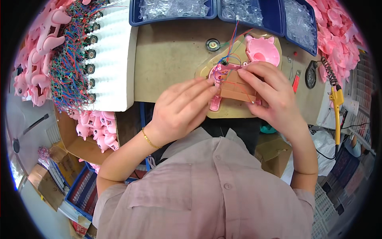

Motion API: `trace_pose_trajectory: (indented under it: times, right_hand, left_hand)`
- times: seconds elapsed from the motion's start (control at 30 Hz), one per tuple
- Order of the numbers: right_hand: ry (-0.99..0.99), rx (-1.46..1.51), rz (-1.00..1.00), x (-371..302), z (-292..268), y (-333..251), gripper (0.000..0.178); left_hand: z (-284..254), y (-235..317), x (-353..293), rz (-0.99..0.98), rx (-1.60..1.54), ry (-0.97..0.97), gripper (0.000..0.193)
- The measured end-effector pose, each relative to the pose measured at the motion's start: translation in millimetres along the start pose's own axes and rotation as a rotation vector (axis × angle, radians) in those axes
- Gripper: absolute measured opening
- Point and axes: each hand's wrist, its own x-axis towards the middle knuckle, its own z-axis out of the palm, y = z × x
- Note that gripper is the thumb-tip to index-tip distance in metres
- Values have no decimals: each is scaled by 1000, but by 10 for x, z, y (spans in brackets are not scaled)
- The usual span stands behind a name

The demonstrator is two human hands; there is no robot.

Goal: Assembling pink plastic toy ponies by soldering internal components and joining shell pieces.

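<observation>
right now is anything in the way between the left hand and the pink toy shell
Nothing solid that shows: the left hand is right at the left side of the pink toy shell. Thin wires do trail across that side, and a brown block hides the shell's middle.

Lettering: one instance observed, on a red-and-white package (pixel 81 225) low on the left side of the head view. Characters small, tilted and partly blurred near the fisheye rim; full wording not resolved. On the desk (pixel 167 51), no text or numbers legible.
</observation>
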Motion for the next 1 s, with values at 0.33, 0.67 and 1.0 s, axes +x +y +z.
trace_pose_trajectory:
  times: [0.33,0.67,1.0]
  right_hand:
    - [-97,-55,-3,72,-150,-13,55]
    - [99,-76,245,-261,-414,-5,52]
    - [164,-221,157,-315,-181,72,45]
  left_hand:
    - [-26,107,-41,85,182,-150,46]
    - [-273,146,528,58,163,-177,46]
    - [-14,211,842,229,195,-454,37]
